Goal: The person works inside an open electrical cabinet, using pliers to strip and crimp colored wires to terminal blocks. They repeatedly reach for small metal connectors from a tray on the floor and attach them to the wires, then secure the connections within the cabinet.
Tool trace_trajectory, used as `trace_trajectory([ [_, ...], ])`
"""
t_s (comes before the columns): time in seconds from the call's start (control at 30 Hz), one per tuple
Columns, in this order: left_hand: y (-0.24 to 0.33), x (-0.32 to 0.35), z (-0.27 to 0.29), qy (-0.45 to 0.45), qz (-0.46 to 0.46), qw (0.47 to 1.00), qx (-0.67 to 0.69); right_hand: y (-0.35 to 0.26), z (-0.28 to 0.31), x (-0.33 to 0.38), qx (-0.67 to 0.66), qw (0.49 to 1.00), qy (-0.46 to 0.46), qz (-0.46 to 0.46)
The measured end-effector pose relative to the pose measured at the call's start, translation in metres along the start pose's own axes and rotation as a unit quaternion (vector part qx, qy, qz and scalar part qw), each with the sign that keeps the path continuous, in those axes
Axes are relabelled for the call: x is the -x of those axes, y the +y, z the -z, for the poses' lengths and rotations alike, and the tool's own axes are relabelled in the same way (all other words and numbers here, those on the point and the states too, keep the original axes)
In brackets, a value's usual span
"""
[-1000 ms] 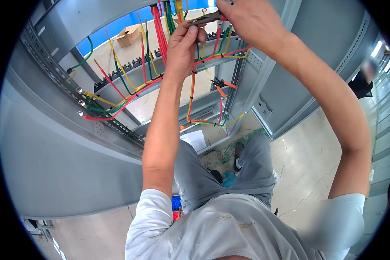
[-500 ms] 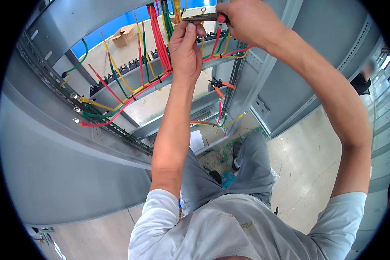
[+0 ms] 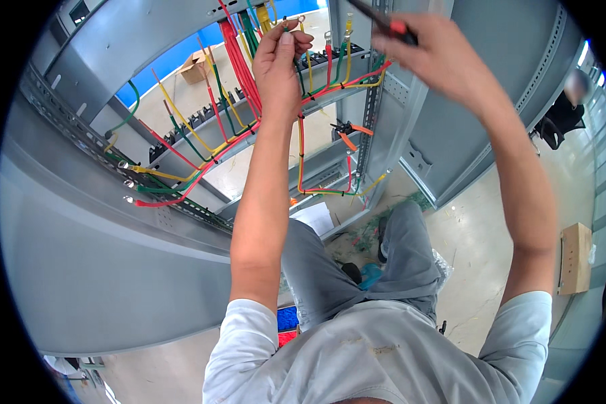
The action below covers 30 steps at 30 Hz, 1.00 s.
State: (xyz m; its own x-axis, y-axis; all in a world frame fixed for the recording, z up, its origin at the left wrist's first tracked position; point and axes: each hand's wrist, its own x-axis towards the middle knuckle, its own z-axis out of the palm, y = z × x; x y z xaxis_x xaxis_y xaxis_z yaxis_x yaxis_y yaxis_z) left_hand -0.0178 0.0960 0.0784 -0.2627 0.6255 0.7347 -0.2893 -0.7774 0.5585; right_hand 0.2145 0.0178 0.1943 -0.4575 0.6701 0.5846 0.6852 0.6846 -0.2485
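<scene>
In front of the open cabinet frame, my left hand point(image 3: 278, 71) is raised with thumb and fingers pinched on a green wire point(image 3: 299, 75). The wire runs down from the fingers toward the horizontal bundle, and a small metal end shows above the fingertips. Up and to the right, apart from the wires, my right hand point(image 3: 434, 50) is closed around dark pliers with a red patch on the handle point(image 3: 398, 28). Motion blurs the pliers, and their tip points up and left. Beside my left hand stand red, green and yellow wires with ring terminals point(image 3: 328, 38).
A thick red wire bundle point(image 3: 241, 64) hangs left of my left hand. Several bare-ended wires stick up from the crossbar point(image 3: 182, 124). Lugged cables point(image 3: 138, 200) end at the left rail. A grey door panel point(image 3: 491, 87) stands right; a cardboard box point(image 3: 575, 259) sits on the floor.
My right hand has drawn the pliers away from my left fingertips, moving right and slightly down. My left hand keeps its pinch, and the green wire now shows below it.
</scene>
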Motion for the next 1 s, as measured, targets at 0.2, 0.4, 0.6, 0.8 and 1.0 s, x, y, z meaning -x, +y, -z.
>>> trace_trajectory([
  [0.2, 0.006, 0.001, -0.003, -0.007, 0.030, 0.999, -0.011, 0.054, -0.076, 0.125, -0.337, 0.900, -0.195, -0.197],
  [0.4, 0.012, -0.001, -0.002, -0.012, 0.051, 0.998, -0.017, 0.097, -0.159, 0.293, -0.474, 0.727, -0.231, -0.441],
  [0.6, 0.014, -0.001, -0.007, 0.005, 0.058, 0.997, -0.054, 0.096, -0.185, 0.351, -0.603, 0.594, -0.143, -0.514],
  [0.8, 0.020, 0.008, -0.012, 0.026, 0.026, 0.989, -0.140, 0.120, -0.220, 0.346, -0.592, 0.594, -0.186, -0.512],
  [1.0, 0.043, 0.044, -0.022, 0.101, -0.087, 0.938, -0.321, 0.139, -0.214, 0.342, -0.567, 0.595, -0.223, -0.524],
])
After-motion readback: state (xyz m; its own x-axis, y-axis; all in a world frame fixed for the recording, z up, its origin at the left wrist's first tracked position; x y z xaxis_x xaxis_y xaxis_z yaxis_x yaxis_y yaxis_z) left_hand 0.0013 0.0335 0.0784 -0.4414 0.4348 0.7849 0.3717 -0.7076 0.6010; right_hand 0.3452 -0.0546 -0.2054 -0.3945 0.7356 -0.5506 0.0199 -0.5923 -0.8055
